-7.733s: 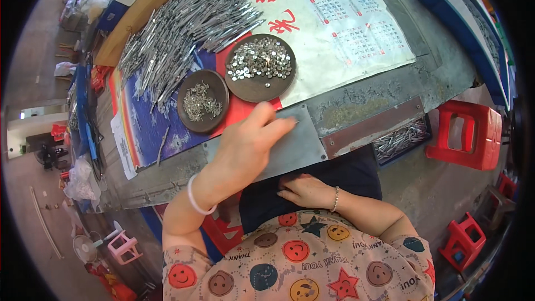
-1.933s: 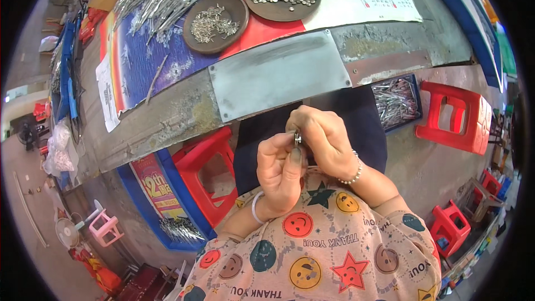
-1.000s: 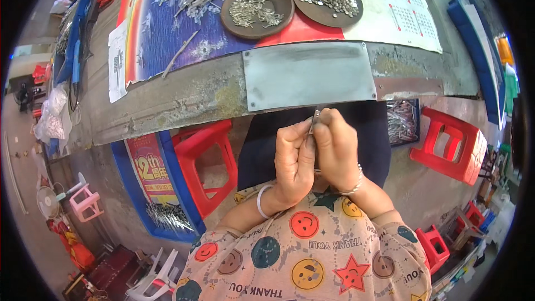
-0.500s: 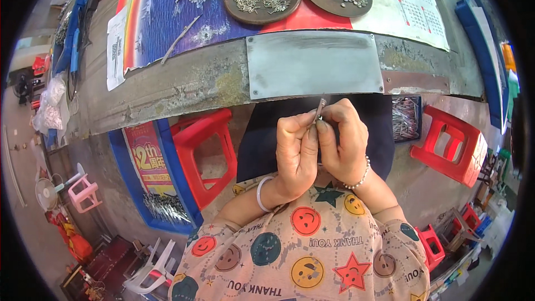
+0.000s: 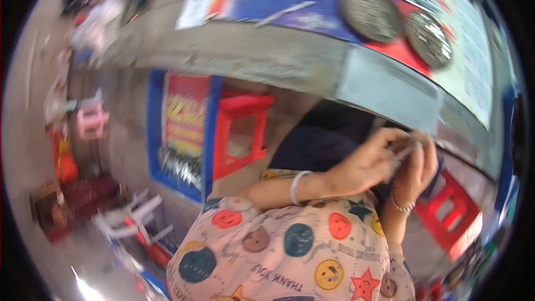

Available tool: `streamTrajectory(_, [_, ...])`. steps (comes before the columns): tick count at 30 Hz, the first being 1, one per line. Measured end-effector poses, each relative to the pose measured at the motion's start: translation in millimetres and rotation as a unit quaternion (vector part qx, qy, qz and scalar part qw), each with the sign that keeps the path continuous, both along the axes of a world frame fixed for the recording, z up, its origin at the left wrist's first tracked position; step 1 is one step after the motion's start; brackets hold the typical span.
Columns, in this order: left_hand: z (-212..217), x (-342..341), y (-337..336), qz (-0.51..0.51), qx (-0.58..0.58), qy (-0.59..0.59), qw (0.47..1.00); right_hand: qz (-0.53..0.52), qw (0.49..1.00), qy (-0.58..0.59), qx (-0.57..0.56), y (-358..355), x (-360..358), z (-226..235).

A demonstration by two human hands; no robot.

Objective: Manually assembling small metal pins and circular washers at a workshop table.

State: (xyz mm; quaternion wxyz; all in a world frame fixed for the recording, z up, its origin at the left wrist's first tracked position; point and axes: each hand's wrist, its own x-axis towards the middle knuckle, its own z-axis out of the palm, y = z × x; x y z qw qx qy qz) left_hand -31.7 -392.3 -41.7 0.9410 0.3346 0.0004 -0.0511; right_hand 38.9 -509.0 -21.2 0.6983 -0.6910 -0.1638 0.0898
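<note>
Workbench (image 5: 267, 58), two dishes (image 5: 349, 14), red stools (image 5: 245, 102), hands (image 5: 359, 167) together

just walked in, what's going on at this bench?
Someone in a printed shirt has the left hand and right hand close together around a small, thin greyish part by the front edge of the bench. Motion blur hides the exact grip. Two round dishes holding small shiny pieces sit on the bench.

From the person's head, the fisheye camera is looking down and leftward, taking in the smiley-print shirt (image 5: 295, 248) close below and the workbench (image 5: 267, 69) beyond.
</note>
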Motion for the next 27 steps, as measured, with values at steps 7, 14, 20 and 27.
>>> streamTrajectory(7, [14, -8, 4, 0.251, 0.284, -0.141, 0.915, -0.057, 0.979, -0.172, -0.095, -6, -18, -23])
streamTrajectory(14, [17, -16, 15, 0.298, 0.253, -0.129, 0.911, -0.094, 0.982, -0.084, -0.142, 22, -33, -12])
streamTrajectory(20, [0, -84, 84, 0.287, 0.485, -0.053, 0.825, 0.139, 0.989, -0.047, 0.023, 34, -24, -8])
streamTrajectory(27, [-41, -277, 263, 0.512, 0.626, 0.296, 0.509, 0.22, 0.967, -0.044, -0.12, 52, -35, -2])
